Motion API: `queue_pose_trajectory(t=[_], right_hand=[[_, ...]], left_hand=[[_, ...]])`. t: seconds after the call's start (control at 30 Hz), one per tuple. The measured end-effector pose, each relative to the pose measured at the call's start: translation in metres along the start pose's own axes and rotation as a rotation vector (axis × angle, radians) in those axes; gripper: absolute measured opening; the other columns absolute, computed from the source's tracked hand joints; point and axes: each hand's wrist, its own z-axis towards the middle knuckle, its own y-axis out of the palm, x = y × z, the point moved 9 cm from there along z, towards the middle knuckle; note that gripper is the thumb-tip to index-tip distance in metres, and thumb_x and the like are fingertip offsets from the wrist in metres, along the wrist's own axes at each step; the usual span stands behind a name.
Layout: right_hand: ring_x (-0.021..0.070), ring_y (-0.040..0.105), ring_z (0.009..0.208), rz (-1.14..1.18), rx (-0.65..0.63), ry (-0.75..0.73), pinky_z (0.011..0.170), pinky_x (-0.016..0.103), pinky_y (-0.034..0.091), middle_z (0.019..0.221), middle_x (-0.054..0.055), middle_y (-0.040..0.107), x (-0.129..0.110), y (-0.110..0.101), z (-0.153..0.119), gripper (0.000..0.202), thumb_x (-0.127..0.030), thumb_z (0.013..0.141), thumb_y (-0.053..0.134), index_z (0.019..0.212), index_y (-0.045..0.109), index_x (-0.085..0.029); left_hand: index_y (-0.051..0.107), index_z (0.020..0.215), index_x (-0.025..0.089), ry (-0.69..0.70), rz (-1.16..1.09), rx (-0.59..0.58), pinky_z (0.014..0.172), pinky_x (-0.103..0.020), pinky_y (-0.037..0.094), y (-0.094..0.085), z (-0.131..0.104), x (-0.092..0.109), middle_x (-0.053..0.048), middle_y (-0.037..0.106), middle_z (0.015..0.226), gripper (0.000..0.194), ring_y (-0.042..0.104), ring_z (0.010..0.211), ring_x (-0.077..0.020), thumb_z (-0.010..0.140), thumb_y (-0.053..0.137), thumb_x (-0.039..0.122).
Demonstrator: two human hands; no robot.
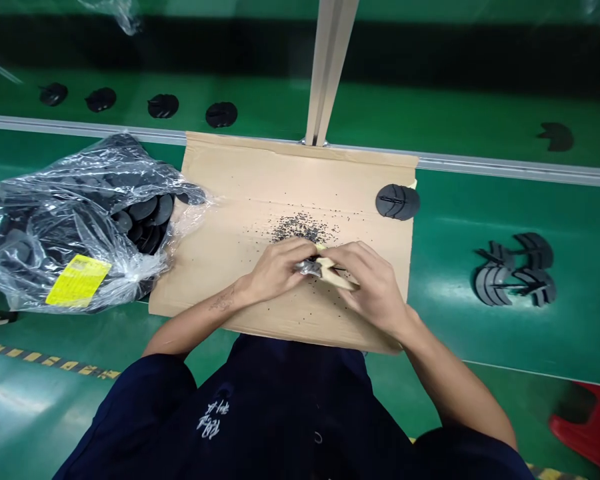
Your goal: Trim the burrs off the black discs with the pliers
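Note:
My left hand (280,267) is closed, with thumb and fingertips pinching a small, shiny dark-grey piece (309,268). Just to its right, my right hand (373,283) is closed around a bent, pale yellow sheet-like piece (336,277). The two pieces meet between my fingertips, and I cannot tell whether they are joined. Both hands are held over a cardboard sheet (220,180). Beyond the fingertips, many tiny black bits (300,229) lie scattered on the cardboard. My fingers hide part of what they hold.
A clear plastic bag (95,193) of black discs, bearing a yellow label (79,280), lies at left. One slit black disc (397,202) rests on the cardboard's far right corner. Curved black pieces (515,270) lie farther right. A metal post (330,73) rises behind; several discs (221,115) sit beyond the rail.

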Motion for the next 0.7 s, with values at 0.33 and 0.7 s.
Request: queue_pose_trajectory(t=[0.33, 0.7], right_hand=[[0.0241, 0.063, 0.086, -0.268, -0.116, -0.045, 0.073, 0.037, 0.053, 0.099, 0.011, 0.068, 0.007, -0.036, -0.017, 0.039, -0.039, 0.100, 0.055, 0.133, 0.056, -0.018], [0.0225, 0.059, 0.079, -0.445, -0.197, -0.151, 0.069, 0.035, 0.050, 0.098, 0.012, 0.069, 0.001, -0.025, -0.020, 0.044, -0.047, 0.103, 0.047, 0.130, 0.058, -0.014]], left_hand=[[0.073, 0.115, 0.017, -0.047, -0.243, 0.045, 0.083, -0.026, 0.060, -0.016, -0.004, 0.002, -0.008, 0.079, 0.103, 0.023, 0.075, 0.093, -0.0141, 0.092, 0.069, 0.015], [0.075, 0.121, 0.021, 0.052, -0.304, 0.101, 0.077, -0.020, 0.064, -0.025, -0.005, 0.015, -0.006, 0.082, 0.099, 0.032, 0.079, 0.086, -0.0126, 0.089, 0.076, 0.020]])
